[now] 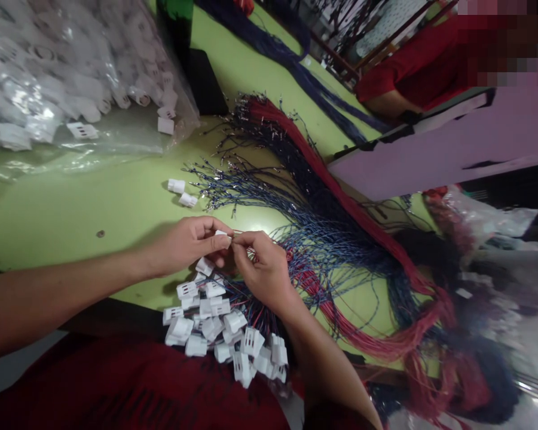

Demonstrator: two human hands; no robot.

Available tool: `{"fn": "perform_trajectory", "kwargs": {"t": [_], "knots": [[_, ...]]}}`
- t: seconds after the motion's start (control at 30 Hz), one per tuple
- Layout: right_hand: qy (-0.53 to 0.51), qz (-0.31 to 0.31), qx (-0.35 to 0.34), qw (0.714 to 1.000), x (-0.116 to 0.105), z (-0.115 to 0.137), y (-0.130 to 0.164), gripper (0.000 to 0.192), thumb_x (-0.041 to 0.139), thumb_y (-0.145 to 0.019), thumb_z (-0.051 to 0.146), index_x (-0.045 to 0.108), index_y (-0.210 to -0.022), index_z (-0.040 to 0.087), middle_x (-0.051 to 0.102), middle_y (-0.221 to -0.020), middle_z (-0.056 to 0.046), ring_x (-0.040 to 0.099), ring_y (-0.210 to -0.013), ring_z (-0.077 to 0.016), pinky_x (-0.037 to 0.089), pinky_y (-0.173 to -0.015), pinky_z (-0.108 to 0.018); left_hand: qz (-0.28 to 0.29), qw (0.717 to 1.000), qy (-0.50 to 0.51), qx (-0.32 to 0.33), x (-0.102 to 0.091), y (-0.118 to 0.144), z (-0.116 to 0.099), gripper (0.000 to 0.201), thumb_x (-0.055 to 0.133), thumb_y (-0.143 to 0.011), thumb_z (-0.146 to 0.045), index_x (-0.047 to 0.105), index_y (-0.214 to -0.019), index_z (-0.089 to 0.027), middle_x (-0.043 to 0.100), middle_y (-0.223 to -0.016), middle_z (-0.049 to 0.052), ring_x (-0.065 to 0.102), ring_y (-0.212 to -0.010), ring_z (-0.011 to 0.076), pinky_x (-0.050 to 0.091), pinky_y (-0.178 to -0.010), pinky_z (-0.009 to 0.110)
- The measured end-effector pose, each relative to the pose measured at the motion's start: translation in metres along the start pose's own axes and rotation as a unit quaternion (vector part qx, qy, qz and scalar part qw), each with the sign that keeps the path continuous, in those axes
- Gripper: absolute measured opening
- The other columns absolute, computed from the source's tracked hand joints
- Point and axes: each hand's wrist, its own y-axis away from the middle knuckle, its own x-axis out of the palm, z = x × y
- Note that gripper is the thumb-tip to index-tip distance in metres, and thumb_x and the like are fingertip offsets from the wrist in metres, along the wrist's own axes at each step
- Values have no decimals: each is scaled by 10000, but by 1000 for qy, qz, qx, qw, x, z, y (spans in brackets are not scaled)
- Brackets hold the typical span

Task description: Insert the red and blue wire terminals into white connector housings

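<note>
**White connector [221, 233] sits in our left hand's [196, 243] pinch**

We keep the connector clasped between left thumb and fingers, mostly covered, its far edge showing above the thumb. Our right hand [265, 264] meets it just beside, thumb and index finger pinched together; what lies between them is too small to tell. Nearer us, below the grip, a pile of wired connectors [214, 307] hangs over the table edge. Beyond the grip lie two loose connectors [176, 186]; blue wires [269, 200] spread beyond our right hand.
</note>
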Motion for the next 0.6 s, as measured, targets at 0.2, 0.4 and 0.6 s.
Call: {"fn": "perform_trajectory", "kwargs": {"t": [0.2,0.4,0.6], "knots": [[123,-100,40,987,-36,-55,-51,171,539,-896,222,701,-843,204,736,-874,-67,660,-834,-212,507,-812,-361,-10,998,-55,4,-3,-2,0,150,592,-896,-323,605,-960,-187,695,-675,-21,626,-627,115,460,-592,231],[297,-23,43,954,-50,-106,-80,187,520,-788,124,693,-792,193,723,-894,-114,632,-897,-271,483,-829,-407,-4,999,-53,-5,-3,-2,-1,153,589,-883,-329,585,-954,-193,704,-679,-13,648,-658,133,447,-594,240],[293,-4,12,956,-49,-109,-83,185,522,-802,175,703,-829,203,713,-900,-103,622,-910,-271,489,-848,-412,2,998,-57,-9,-3,-3,-4,165,593,-872,-338,574,-945,-192,705,-689,-16,655,-673,133,448,-604,239]]}}
